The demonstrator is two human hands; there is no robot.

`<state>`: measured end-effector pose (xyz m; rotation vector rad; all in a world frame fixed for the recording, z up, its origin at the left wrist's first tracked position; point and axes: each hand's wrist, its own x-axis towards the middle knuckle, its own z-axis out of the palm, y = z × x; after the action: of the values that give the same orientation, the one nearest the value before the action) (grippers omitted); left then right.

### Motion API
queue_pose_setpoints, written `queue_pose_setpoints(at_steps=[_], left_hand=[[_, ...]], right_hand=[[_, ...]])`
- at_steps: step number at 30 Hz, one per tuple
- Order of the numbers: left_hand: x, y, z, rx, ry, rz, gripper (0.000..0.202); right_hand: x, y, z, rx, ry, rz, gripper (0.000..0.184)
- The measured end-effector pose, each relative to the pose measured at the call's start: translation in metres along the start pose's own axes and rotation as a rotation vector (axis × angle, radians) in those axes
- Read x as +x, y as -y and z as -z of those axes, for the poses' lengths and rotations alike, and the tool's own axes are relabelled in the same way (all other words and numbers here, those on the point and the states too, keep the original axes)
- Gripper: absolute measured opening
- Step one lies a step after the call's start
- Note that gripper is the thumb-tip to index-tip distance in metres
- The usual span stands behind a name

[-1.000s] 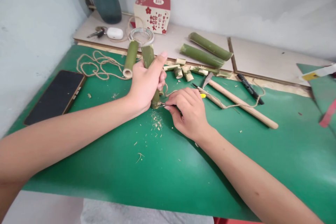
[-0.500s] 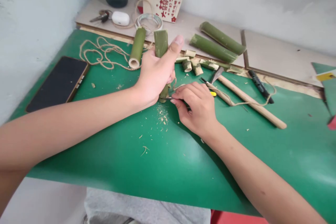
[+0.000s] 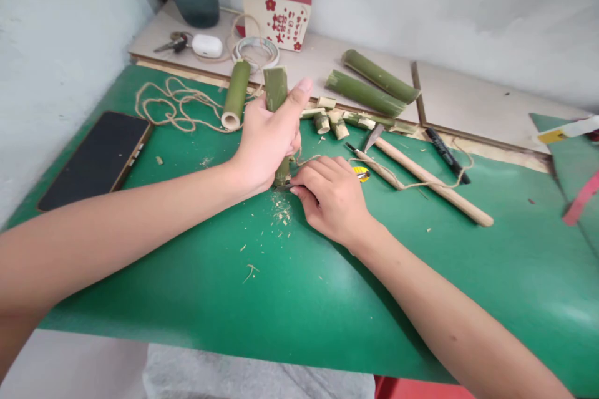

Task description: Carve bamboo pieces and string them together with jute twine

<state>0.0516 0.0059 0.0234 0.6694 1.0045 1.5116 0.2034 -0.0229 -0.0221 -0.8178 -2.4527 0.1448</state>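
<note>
My left hand (image 3: 271, 131) is wrapped round an upright split piece of green bamboo (image 3: 276, 87), with its thumb pointing up along the side. The bamboo's lower end is near the green tabletop (image 3: 187, 287). My right hand (image 3: 330, 196) is closed round a utility knife (image 3: 361, 174); its yellow-and-black end shows behind the fingers. The knife's blade lies against the bamboo's lower end, and most of the handle is hidden by the hand. Pale shavings (image 3: 281, 215) are scattered just below the blade.
Behind my hands lie a bamboo tube (image 3: 236, 93), twine (image 3: 175, 103), short bamboo bits (image 3: 337, 124) and two split lengths (image 3: 381, 76). A hammer (image 3: 435, 184) and a black marker (image 3: 447, 154) lie right. A phone (image 3: 96, 159) is left; a box (image 3: 278, 12) stands behind.
The whole view has shifted, so everything sits slightly lower and farther left. More of the knife's yellow end shows behind my right hand. Both hands keep their holds.
</note>
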Motion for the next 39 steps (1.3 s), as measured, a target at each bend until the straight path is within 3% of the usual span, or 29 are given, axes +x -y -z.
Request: queue_pose_setpoints(at_steps=[6,16,21,28,32,37,39], left_hand=[[-0.0005,0.0003,-0.0003,-0.012,0.020,0.007,0.049],[0.0005,-0.0008,0.0008,-0.016,0.053,0.037,0.057],[0.0029,0.0005,0.0023,-0.044,0.089,0.061,0.058],[0.0052,0.0013,0.0049,-0.064,0.128,0.078,0.055],[0.0057,0.0010,0.0043,0.007,0.079,0.048,0.054],[0.0057,0.0012,0.0034,0.011,0.081,0.027,0.049],[0.0054,0.0012,0.0033,-0.003,0.075,0.035,0.048]], right_hand=[[-0.0003,0.0001,0.0010,-0.016,-0.099,-0.027,0.009],[0.0003,0.0021,0.0010,-0.049,-0.074,-0.054,0.011],[0.0004,0.0021,0.0019,-0.048,0.050,-0.033,0.011],[0.0001,0.0017,0.0011,-0.054,-0.016,-0.069,0.012],[0.0007,0.0014,0.0001,-0.067,0.052,-0.040,0.013],[0.0011,-0.0001,-0.0002,-0.048,-0.085,-0.048,0.011],[0.0021,-0.0001,-0.0005,-0.038,-0.081,-0.043,0.011]])
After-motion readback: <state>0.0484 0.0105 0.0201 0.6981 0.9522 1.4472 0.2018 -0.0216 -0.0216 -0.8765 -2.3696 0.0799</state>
